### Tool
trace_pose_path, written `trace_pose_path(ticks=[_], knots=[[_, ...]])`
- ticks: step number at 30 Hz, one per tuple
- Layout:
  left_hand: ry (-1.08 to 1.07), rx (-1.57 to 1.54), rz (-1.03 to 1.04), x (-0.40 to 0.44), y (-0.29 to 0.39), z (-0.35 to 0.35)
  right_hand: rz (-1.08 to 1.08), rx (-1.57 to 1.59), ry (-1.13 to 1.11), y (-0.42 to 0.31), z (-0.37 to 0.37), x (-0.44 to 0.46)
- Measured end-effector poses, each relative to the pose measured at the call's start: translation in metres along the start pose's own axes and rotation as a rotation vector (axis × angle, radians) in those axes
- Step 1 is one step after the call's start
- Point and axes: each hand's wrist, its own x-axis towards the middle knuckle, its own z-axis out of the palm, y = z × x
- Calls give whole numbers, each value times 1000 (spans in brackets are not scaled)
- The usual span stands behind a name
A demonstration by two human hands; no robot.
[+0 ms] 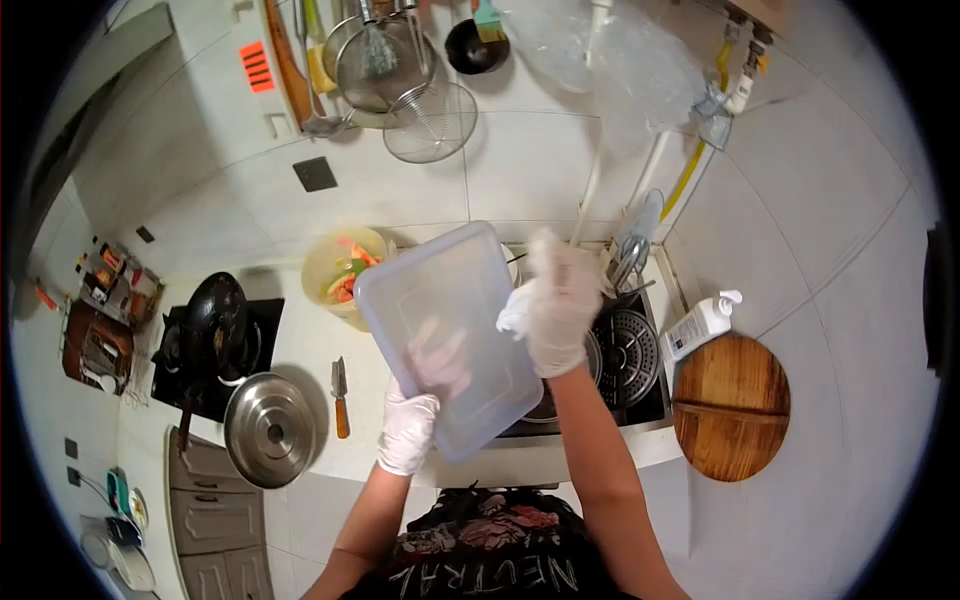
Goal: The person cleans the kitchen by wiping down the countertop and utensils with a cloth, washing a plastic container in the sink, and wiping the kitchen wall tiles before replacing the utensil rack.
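Observation:
A translucent plastic lid (470, 290) with a raised rim is held tilted above the counter and sink. My left hand (408, 434), in a white glove, grips its lower left edge, with the fingers behind it showing through the plastic. At the lid's right side is my right hand (565, 315), also gloved and smeared by motion. A crumpled white cloth (514, 312) is held in it, close to the lid's right rim. The right fingertips are too blurred to make out.
On the counter are a tub (330, 305) with peelings, a knife (341, 400) and a steel pan (270, 430). A black wok (213, 320) sits on the stove. To the right are the sink (655, 400), a white pump bottle (703, 325) and a round wooden board (735, 385).

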Motion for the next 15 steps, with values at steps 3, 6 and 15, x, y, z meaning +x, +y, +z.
trace_pose_path(ticks=[3, 6, 15], knots=[[-115, -25, -48, 5, 5, -21, -128, -73, -1, 14, -20, 3], [-197, -75, -108, 13, -2, -40, 224, 87, -385, 16, -28, -8], [7, 250, 104, 11, -20, -3, -593, -520, -277, -15, 13, -57]])
